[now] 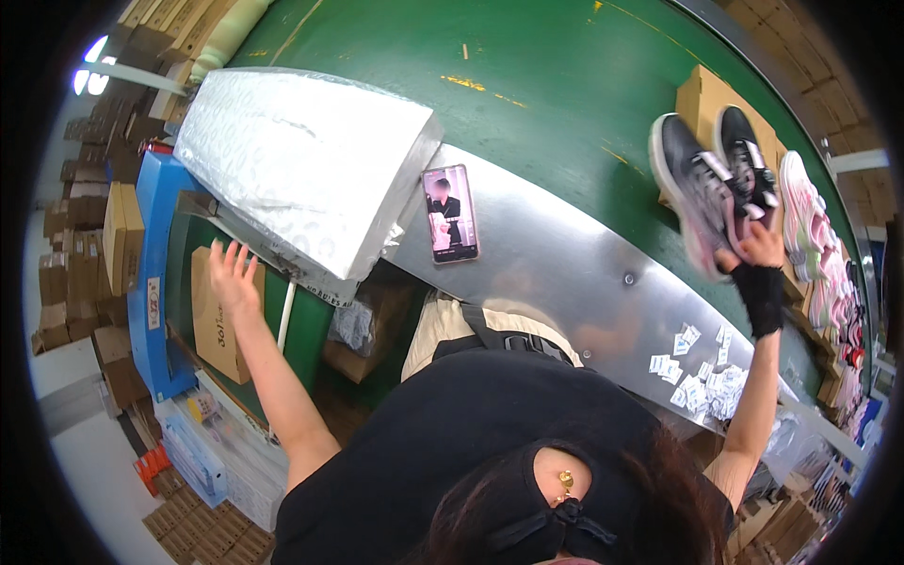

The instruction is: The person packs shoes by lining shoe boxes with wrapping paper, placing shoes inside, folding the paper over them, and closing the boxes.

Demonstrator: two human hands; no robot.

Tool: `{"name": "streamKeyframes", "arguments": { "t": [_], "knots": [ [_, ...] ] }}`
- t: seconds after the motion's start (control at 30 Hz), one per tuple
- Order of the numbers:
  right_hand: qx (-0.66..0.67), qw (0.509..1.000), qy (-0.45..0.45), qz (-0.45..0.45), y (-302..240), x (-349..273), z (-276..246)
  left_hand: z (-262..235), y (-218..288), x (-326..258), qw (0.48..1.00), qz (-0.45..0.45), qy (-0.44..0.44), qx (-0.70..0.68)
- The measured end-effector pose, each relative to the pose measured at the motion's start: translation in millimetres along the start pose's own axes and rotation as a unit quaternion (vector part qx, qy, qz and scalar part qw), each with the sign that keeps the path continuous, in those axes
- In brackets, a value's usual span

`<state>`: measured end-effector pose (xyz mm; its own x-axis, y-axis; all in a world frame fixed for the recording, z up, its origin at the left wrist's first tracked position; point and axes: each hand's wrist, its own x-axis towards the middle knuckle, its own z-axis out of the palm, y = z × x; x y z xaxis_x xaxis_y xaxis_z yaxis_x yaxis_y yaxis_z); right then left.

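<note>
In my right hand (756, 252) is a pair of black sneakers (699, 184) with pale pinkish soles, gripped at one end and slightly blurred. A black cuff wraps that wrist. The sneakers hang over the green belt, in front of a brown cardboard box (704, 99). My left hand (235, 281) reaches out to the left with its fingers spread and nothing in them. It is nearest to a flat brown shoebox (215, 325) lying inside the blue-framed machine (155, 254); whether it touches the box I cannot tell.
A large bundle in patterned white wrapping (301, 160) sits left of centre. Beside it a phone (453, 215) lies on the metal ledge (565, 273). Small white packets (711, 388) are heaped at the ledge's right. More sneakers (812, 235) line the far right along the green belt (537, 85).
</note>
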<state>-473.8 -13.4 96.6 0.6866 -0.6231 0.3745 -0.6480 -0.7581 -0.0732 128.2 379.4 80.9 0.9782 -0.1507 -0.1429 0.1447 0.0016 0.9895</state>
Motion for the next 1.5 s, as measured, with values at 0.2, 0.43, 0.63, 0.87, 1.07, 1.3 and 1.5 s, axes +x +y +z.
{"name": "streamKeyframes", "arguments": {
  "t": [0.2, 0.43, 0.63, 0.87, 1.07, 1.3, 1.5],
  "knots": [
    [0.065, 0.992, -0.071, -0.082, -122, -37, -9, 196, -26, -113, 0.912, 0.155, -0.316, 0.211],
    [0.293, 0.904, -0.303, -0.073, -137, -66, -3, 316, -105, -253, 0.567, 0.476, -0.612, 0.279],
    [0.128, 0.988, -0.067, 0.062, -47, -2, 55, 336, -118, -289, 0.399, 0.369, -0.761, 0.354],
    [-0.112, 0.954, -0.052, 0.273, 5, 19, 145, 350, -112, -292, 0.535, 0.390, -0.697, 0.274],
    [0.352, 0.826, 0.265, 0.352, -59, 2, 35, 380, -107, -274, 0.581, 0.519, -0.574, 0.253],
    [0.381, 0.605, 0.171, 0.678, -24, -137, 65, 351, -132, -211, 0.578, 0.498, -0.533, 0.364],
    [-0.114, 0.877, -0.013, 0.467, -60, -253, 141, 314, -119, -198, 0.717, 0.527, -0.432, 0.147]
  ]
}}
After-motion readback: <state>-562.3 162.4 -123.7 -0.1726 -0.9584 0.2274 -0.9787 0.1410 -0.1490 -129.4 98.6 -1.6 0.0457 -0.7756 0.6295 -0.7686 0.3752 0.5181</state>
